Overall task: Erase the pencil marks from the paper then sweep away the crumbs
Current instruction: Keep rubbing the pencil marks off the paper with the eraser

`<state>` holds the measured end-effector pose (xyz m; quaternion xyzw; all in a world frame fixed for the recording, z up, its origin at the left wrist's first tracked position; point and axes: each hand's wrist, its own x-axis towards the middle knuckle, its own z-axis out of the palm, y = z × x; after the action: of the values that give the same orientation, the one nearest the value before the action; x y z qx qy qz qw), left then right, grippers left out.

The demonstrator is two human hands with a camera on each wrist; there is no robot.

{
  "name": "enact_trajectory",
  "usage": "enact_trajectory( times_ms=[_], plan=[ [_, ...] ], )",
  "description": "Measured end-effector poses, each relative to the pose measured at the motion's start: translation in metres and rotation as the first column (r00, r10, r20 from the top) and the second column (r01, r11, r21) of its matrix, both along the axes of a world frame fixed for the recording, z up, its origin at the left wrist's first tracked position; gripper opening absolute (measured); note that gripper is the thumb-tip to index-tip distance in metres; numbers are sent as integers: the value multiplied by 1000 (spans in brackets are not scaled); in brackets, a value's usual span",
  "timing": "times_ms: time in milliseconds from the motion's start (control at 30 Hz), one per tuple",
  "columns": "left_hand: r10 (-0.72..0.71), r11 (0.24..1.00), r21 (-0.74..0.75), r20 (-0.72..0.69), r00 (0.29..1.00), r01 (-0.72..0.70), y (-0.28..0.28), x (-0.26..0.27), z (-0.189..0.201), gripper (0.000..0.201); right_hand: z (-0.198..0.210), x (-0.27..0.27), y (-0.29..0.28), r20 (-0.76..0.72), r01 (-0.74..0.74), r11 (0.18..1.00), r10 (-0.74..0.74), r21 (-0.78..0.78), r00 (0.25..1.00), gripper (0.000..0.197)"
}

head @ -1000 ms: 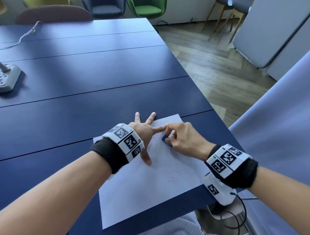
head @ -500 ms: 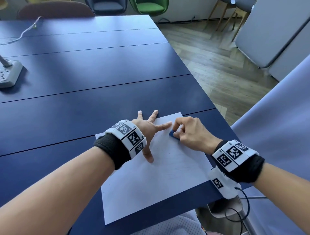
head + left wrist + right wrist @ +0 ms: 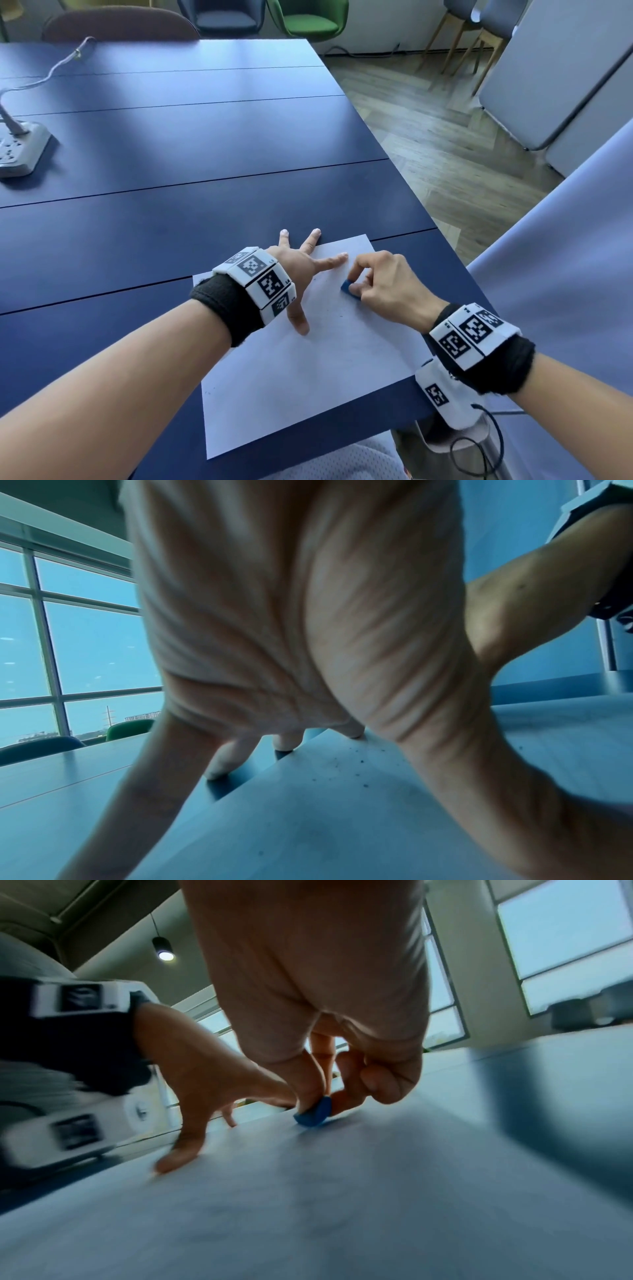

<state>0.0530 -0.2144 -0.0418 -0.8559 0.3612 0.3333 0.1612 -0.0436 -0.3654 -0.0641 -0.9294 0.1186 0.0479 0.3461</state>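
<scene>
A white sheet of paper [image 3: 308, 387] lies near the front right corner of the dark blue table [image 3: 171, 192]. My left hand [image 3: 298, 270] is spread flat, its fingertips pressing the sheet's far left part and the table beyond it. My right hand [image 3: 383, 287] pinches a small blue eraser [image 3: 350, 289] between thumb and fingers, its lower edge on the paper just right of my left forefinger. In the right wrist view the eraser [image 3: 313, 1114] touches the sheet. Dark crumbs [image 3: 359, 772] are scattered on the paper [image 3: 308, 818] under my left palm.
A white power strip [image 3: 20, 147] with its cable sits at the table's far left. Chairs [image 3: 308, 17] stand beyond the far end. The table's right edge [image 3: 455, 274] runs close to my right hand, with wooden floor and grey panels beyond.
My right hand has slid the eraser a short way to the right across the paper, away from my left forefinger. My left hand keeps pressing the sheet in the same spot.
</scene>
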Motion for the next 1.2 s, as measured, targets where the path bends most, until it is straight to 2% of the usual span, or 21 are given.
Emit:
enact_trajectory(
  times_ms=[100, 233, 367, 400, 500, 667, 800, 967, 1100, 1200],
  plan=[
    [6, 1000, -1, -1, 1000, -6, 0, -1, 2, 140, -1, 0, -8, 42, 89, 996, -89, 11, 995, 5],
    [11, 1000, 0, 0, 1000, -11, 0, -1, 2, 141, -3, -13, 5, 5, -36, 999, 36, 14, 999, 7],
    [5, 1000, -5, 0, 1000, -5, 0, 0, 1, 140, 0, -15, -22, 52, 130, 991, -129, -19, 990, 3],
    [8, 1000, -7, -1, 1000, -8, 0, 0, 2, 140, -1, -18, -21, 51, 131, 991, -130, -24, 990, 4],
    [8, 1000, 1, 3, 1000, -8, 0, 0, 2, 141, -2, -28, -7, 22, 47, 999, -47, -20, 999, 5],
    [9, 1000, 0, 2, 1000, -9, 0, -1, 2, 140, -1, -22, -21, 54, 113, 993, -111, -32, 992, 4],
    [5, 1000, 0, 0, 1000, -5, 0, 0, 2, 141, -1, -27, -7, 25, 22, 999, -21, -43, 999, 4],
    [4, 1000, 6, 7, 1000, -4, -1, 0, 1, 141, 1, -11, -16, 61, 106, 993, -103, -45, 993, 7],
    [-1, 1000, -3, 4, 1000, 1, 0, 1, 0, 141, -2, -17, 3, 22, -15, 999, 15, -31, 1000, 9],
    [-1, 1000, 7, 10, 1000, 1, -1, 0, 1, 141, 9, -11, -9, 18, -13, 999, 14, -42, 1000, 9]
  ],
)
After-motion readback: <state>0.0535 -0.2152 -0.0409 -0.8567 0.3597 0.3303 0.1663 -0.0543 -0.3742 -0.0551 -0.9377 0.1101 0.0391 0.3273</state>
